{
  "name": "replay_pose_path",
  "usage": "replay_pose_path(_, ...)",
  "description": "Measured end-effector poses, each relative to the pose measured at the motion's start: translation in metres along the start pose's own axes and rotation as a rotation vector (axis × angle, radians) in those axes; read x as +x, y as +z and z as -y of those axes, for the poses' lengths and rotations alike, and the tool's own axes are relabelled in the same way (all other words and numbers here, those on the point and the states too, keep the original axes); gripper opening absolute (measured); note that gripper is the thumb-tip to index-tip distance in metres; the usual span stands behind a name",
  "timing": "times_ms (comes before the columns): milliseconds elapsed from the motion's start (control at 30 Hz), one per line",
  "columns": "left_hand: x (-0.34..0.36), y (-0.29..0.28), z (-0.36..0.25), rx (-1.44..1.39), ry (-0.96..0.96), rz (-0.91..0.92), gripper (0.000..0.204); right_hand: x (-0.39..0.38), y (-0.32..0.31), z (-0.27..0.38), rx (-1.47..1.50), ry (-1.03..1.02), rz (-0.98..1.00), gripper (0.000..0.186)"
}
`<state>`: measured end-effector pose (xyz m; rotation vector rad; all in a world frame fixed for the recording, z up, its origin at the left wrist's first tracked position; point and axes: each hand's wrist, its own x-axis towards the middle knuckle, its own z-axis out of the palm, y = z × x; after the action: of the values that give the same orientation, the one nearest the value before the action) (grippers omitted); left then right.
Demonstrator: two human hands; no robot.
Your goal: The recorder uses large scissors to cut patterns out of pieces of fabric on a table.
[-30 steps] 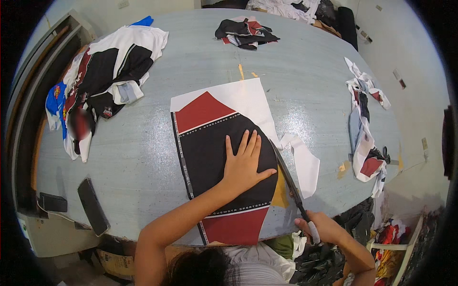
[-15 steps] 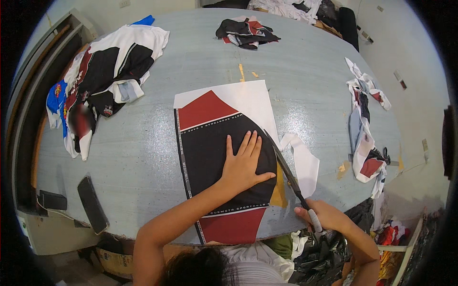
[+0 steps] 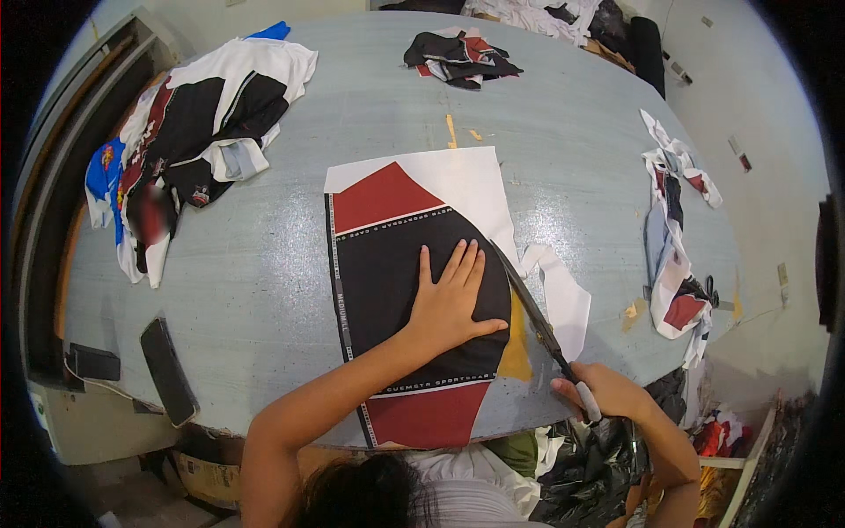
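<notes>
One table (image 3: 290, 198) stood in the scene, with two bare hands at its near side: one left hand (image 3: 451, 308) and one right hand (image 3: 607, 392). There was one pair of scissors (image 3: 535, 313) at near right, one printed fabric panel (image 3: 387, 290) at near middle and one loose white offcut (image 3: 565, 304) to its right. Cloth heaps on the tabletop numbered three: one large pile (image 3: 192, 110) at far left, one small heap (image 3: 462, 57) at far middle, one long bundle (image 3: 673, 255) at right; pieces within them could not be counted. Near left held one black slab (image 3: 168, 370) and one small dark block (image 3: 94, 363).
</notes>
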<state>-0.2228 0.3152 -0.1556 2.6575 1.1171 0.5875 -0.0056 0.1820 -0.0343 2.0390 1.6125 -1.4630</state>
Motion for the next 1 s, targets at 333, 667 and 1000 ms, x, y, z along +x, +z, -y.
replay_pose_path(333,-0.003,-0.006,-0.001,-0.028,0.037,0.043,0.104,0.019,-0.016,0.004,-0.187,-0.069,-0.074,0.067)
replay_pose_path(667,-0.006,-0.009,0.004,-0.045,0.086,0.060,0.104,0.020,-0.031,-0.005,-0.143,-0.083,-0.012,0.065)
replay_pose_path(1000,-0.008,-0.011,0.004,-0.023,0.134,0.076,0.102,0.034,-0.038,0.001,-0.236,-0.097,-0.003,0.070)
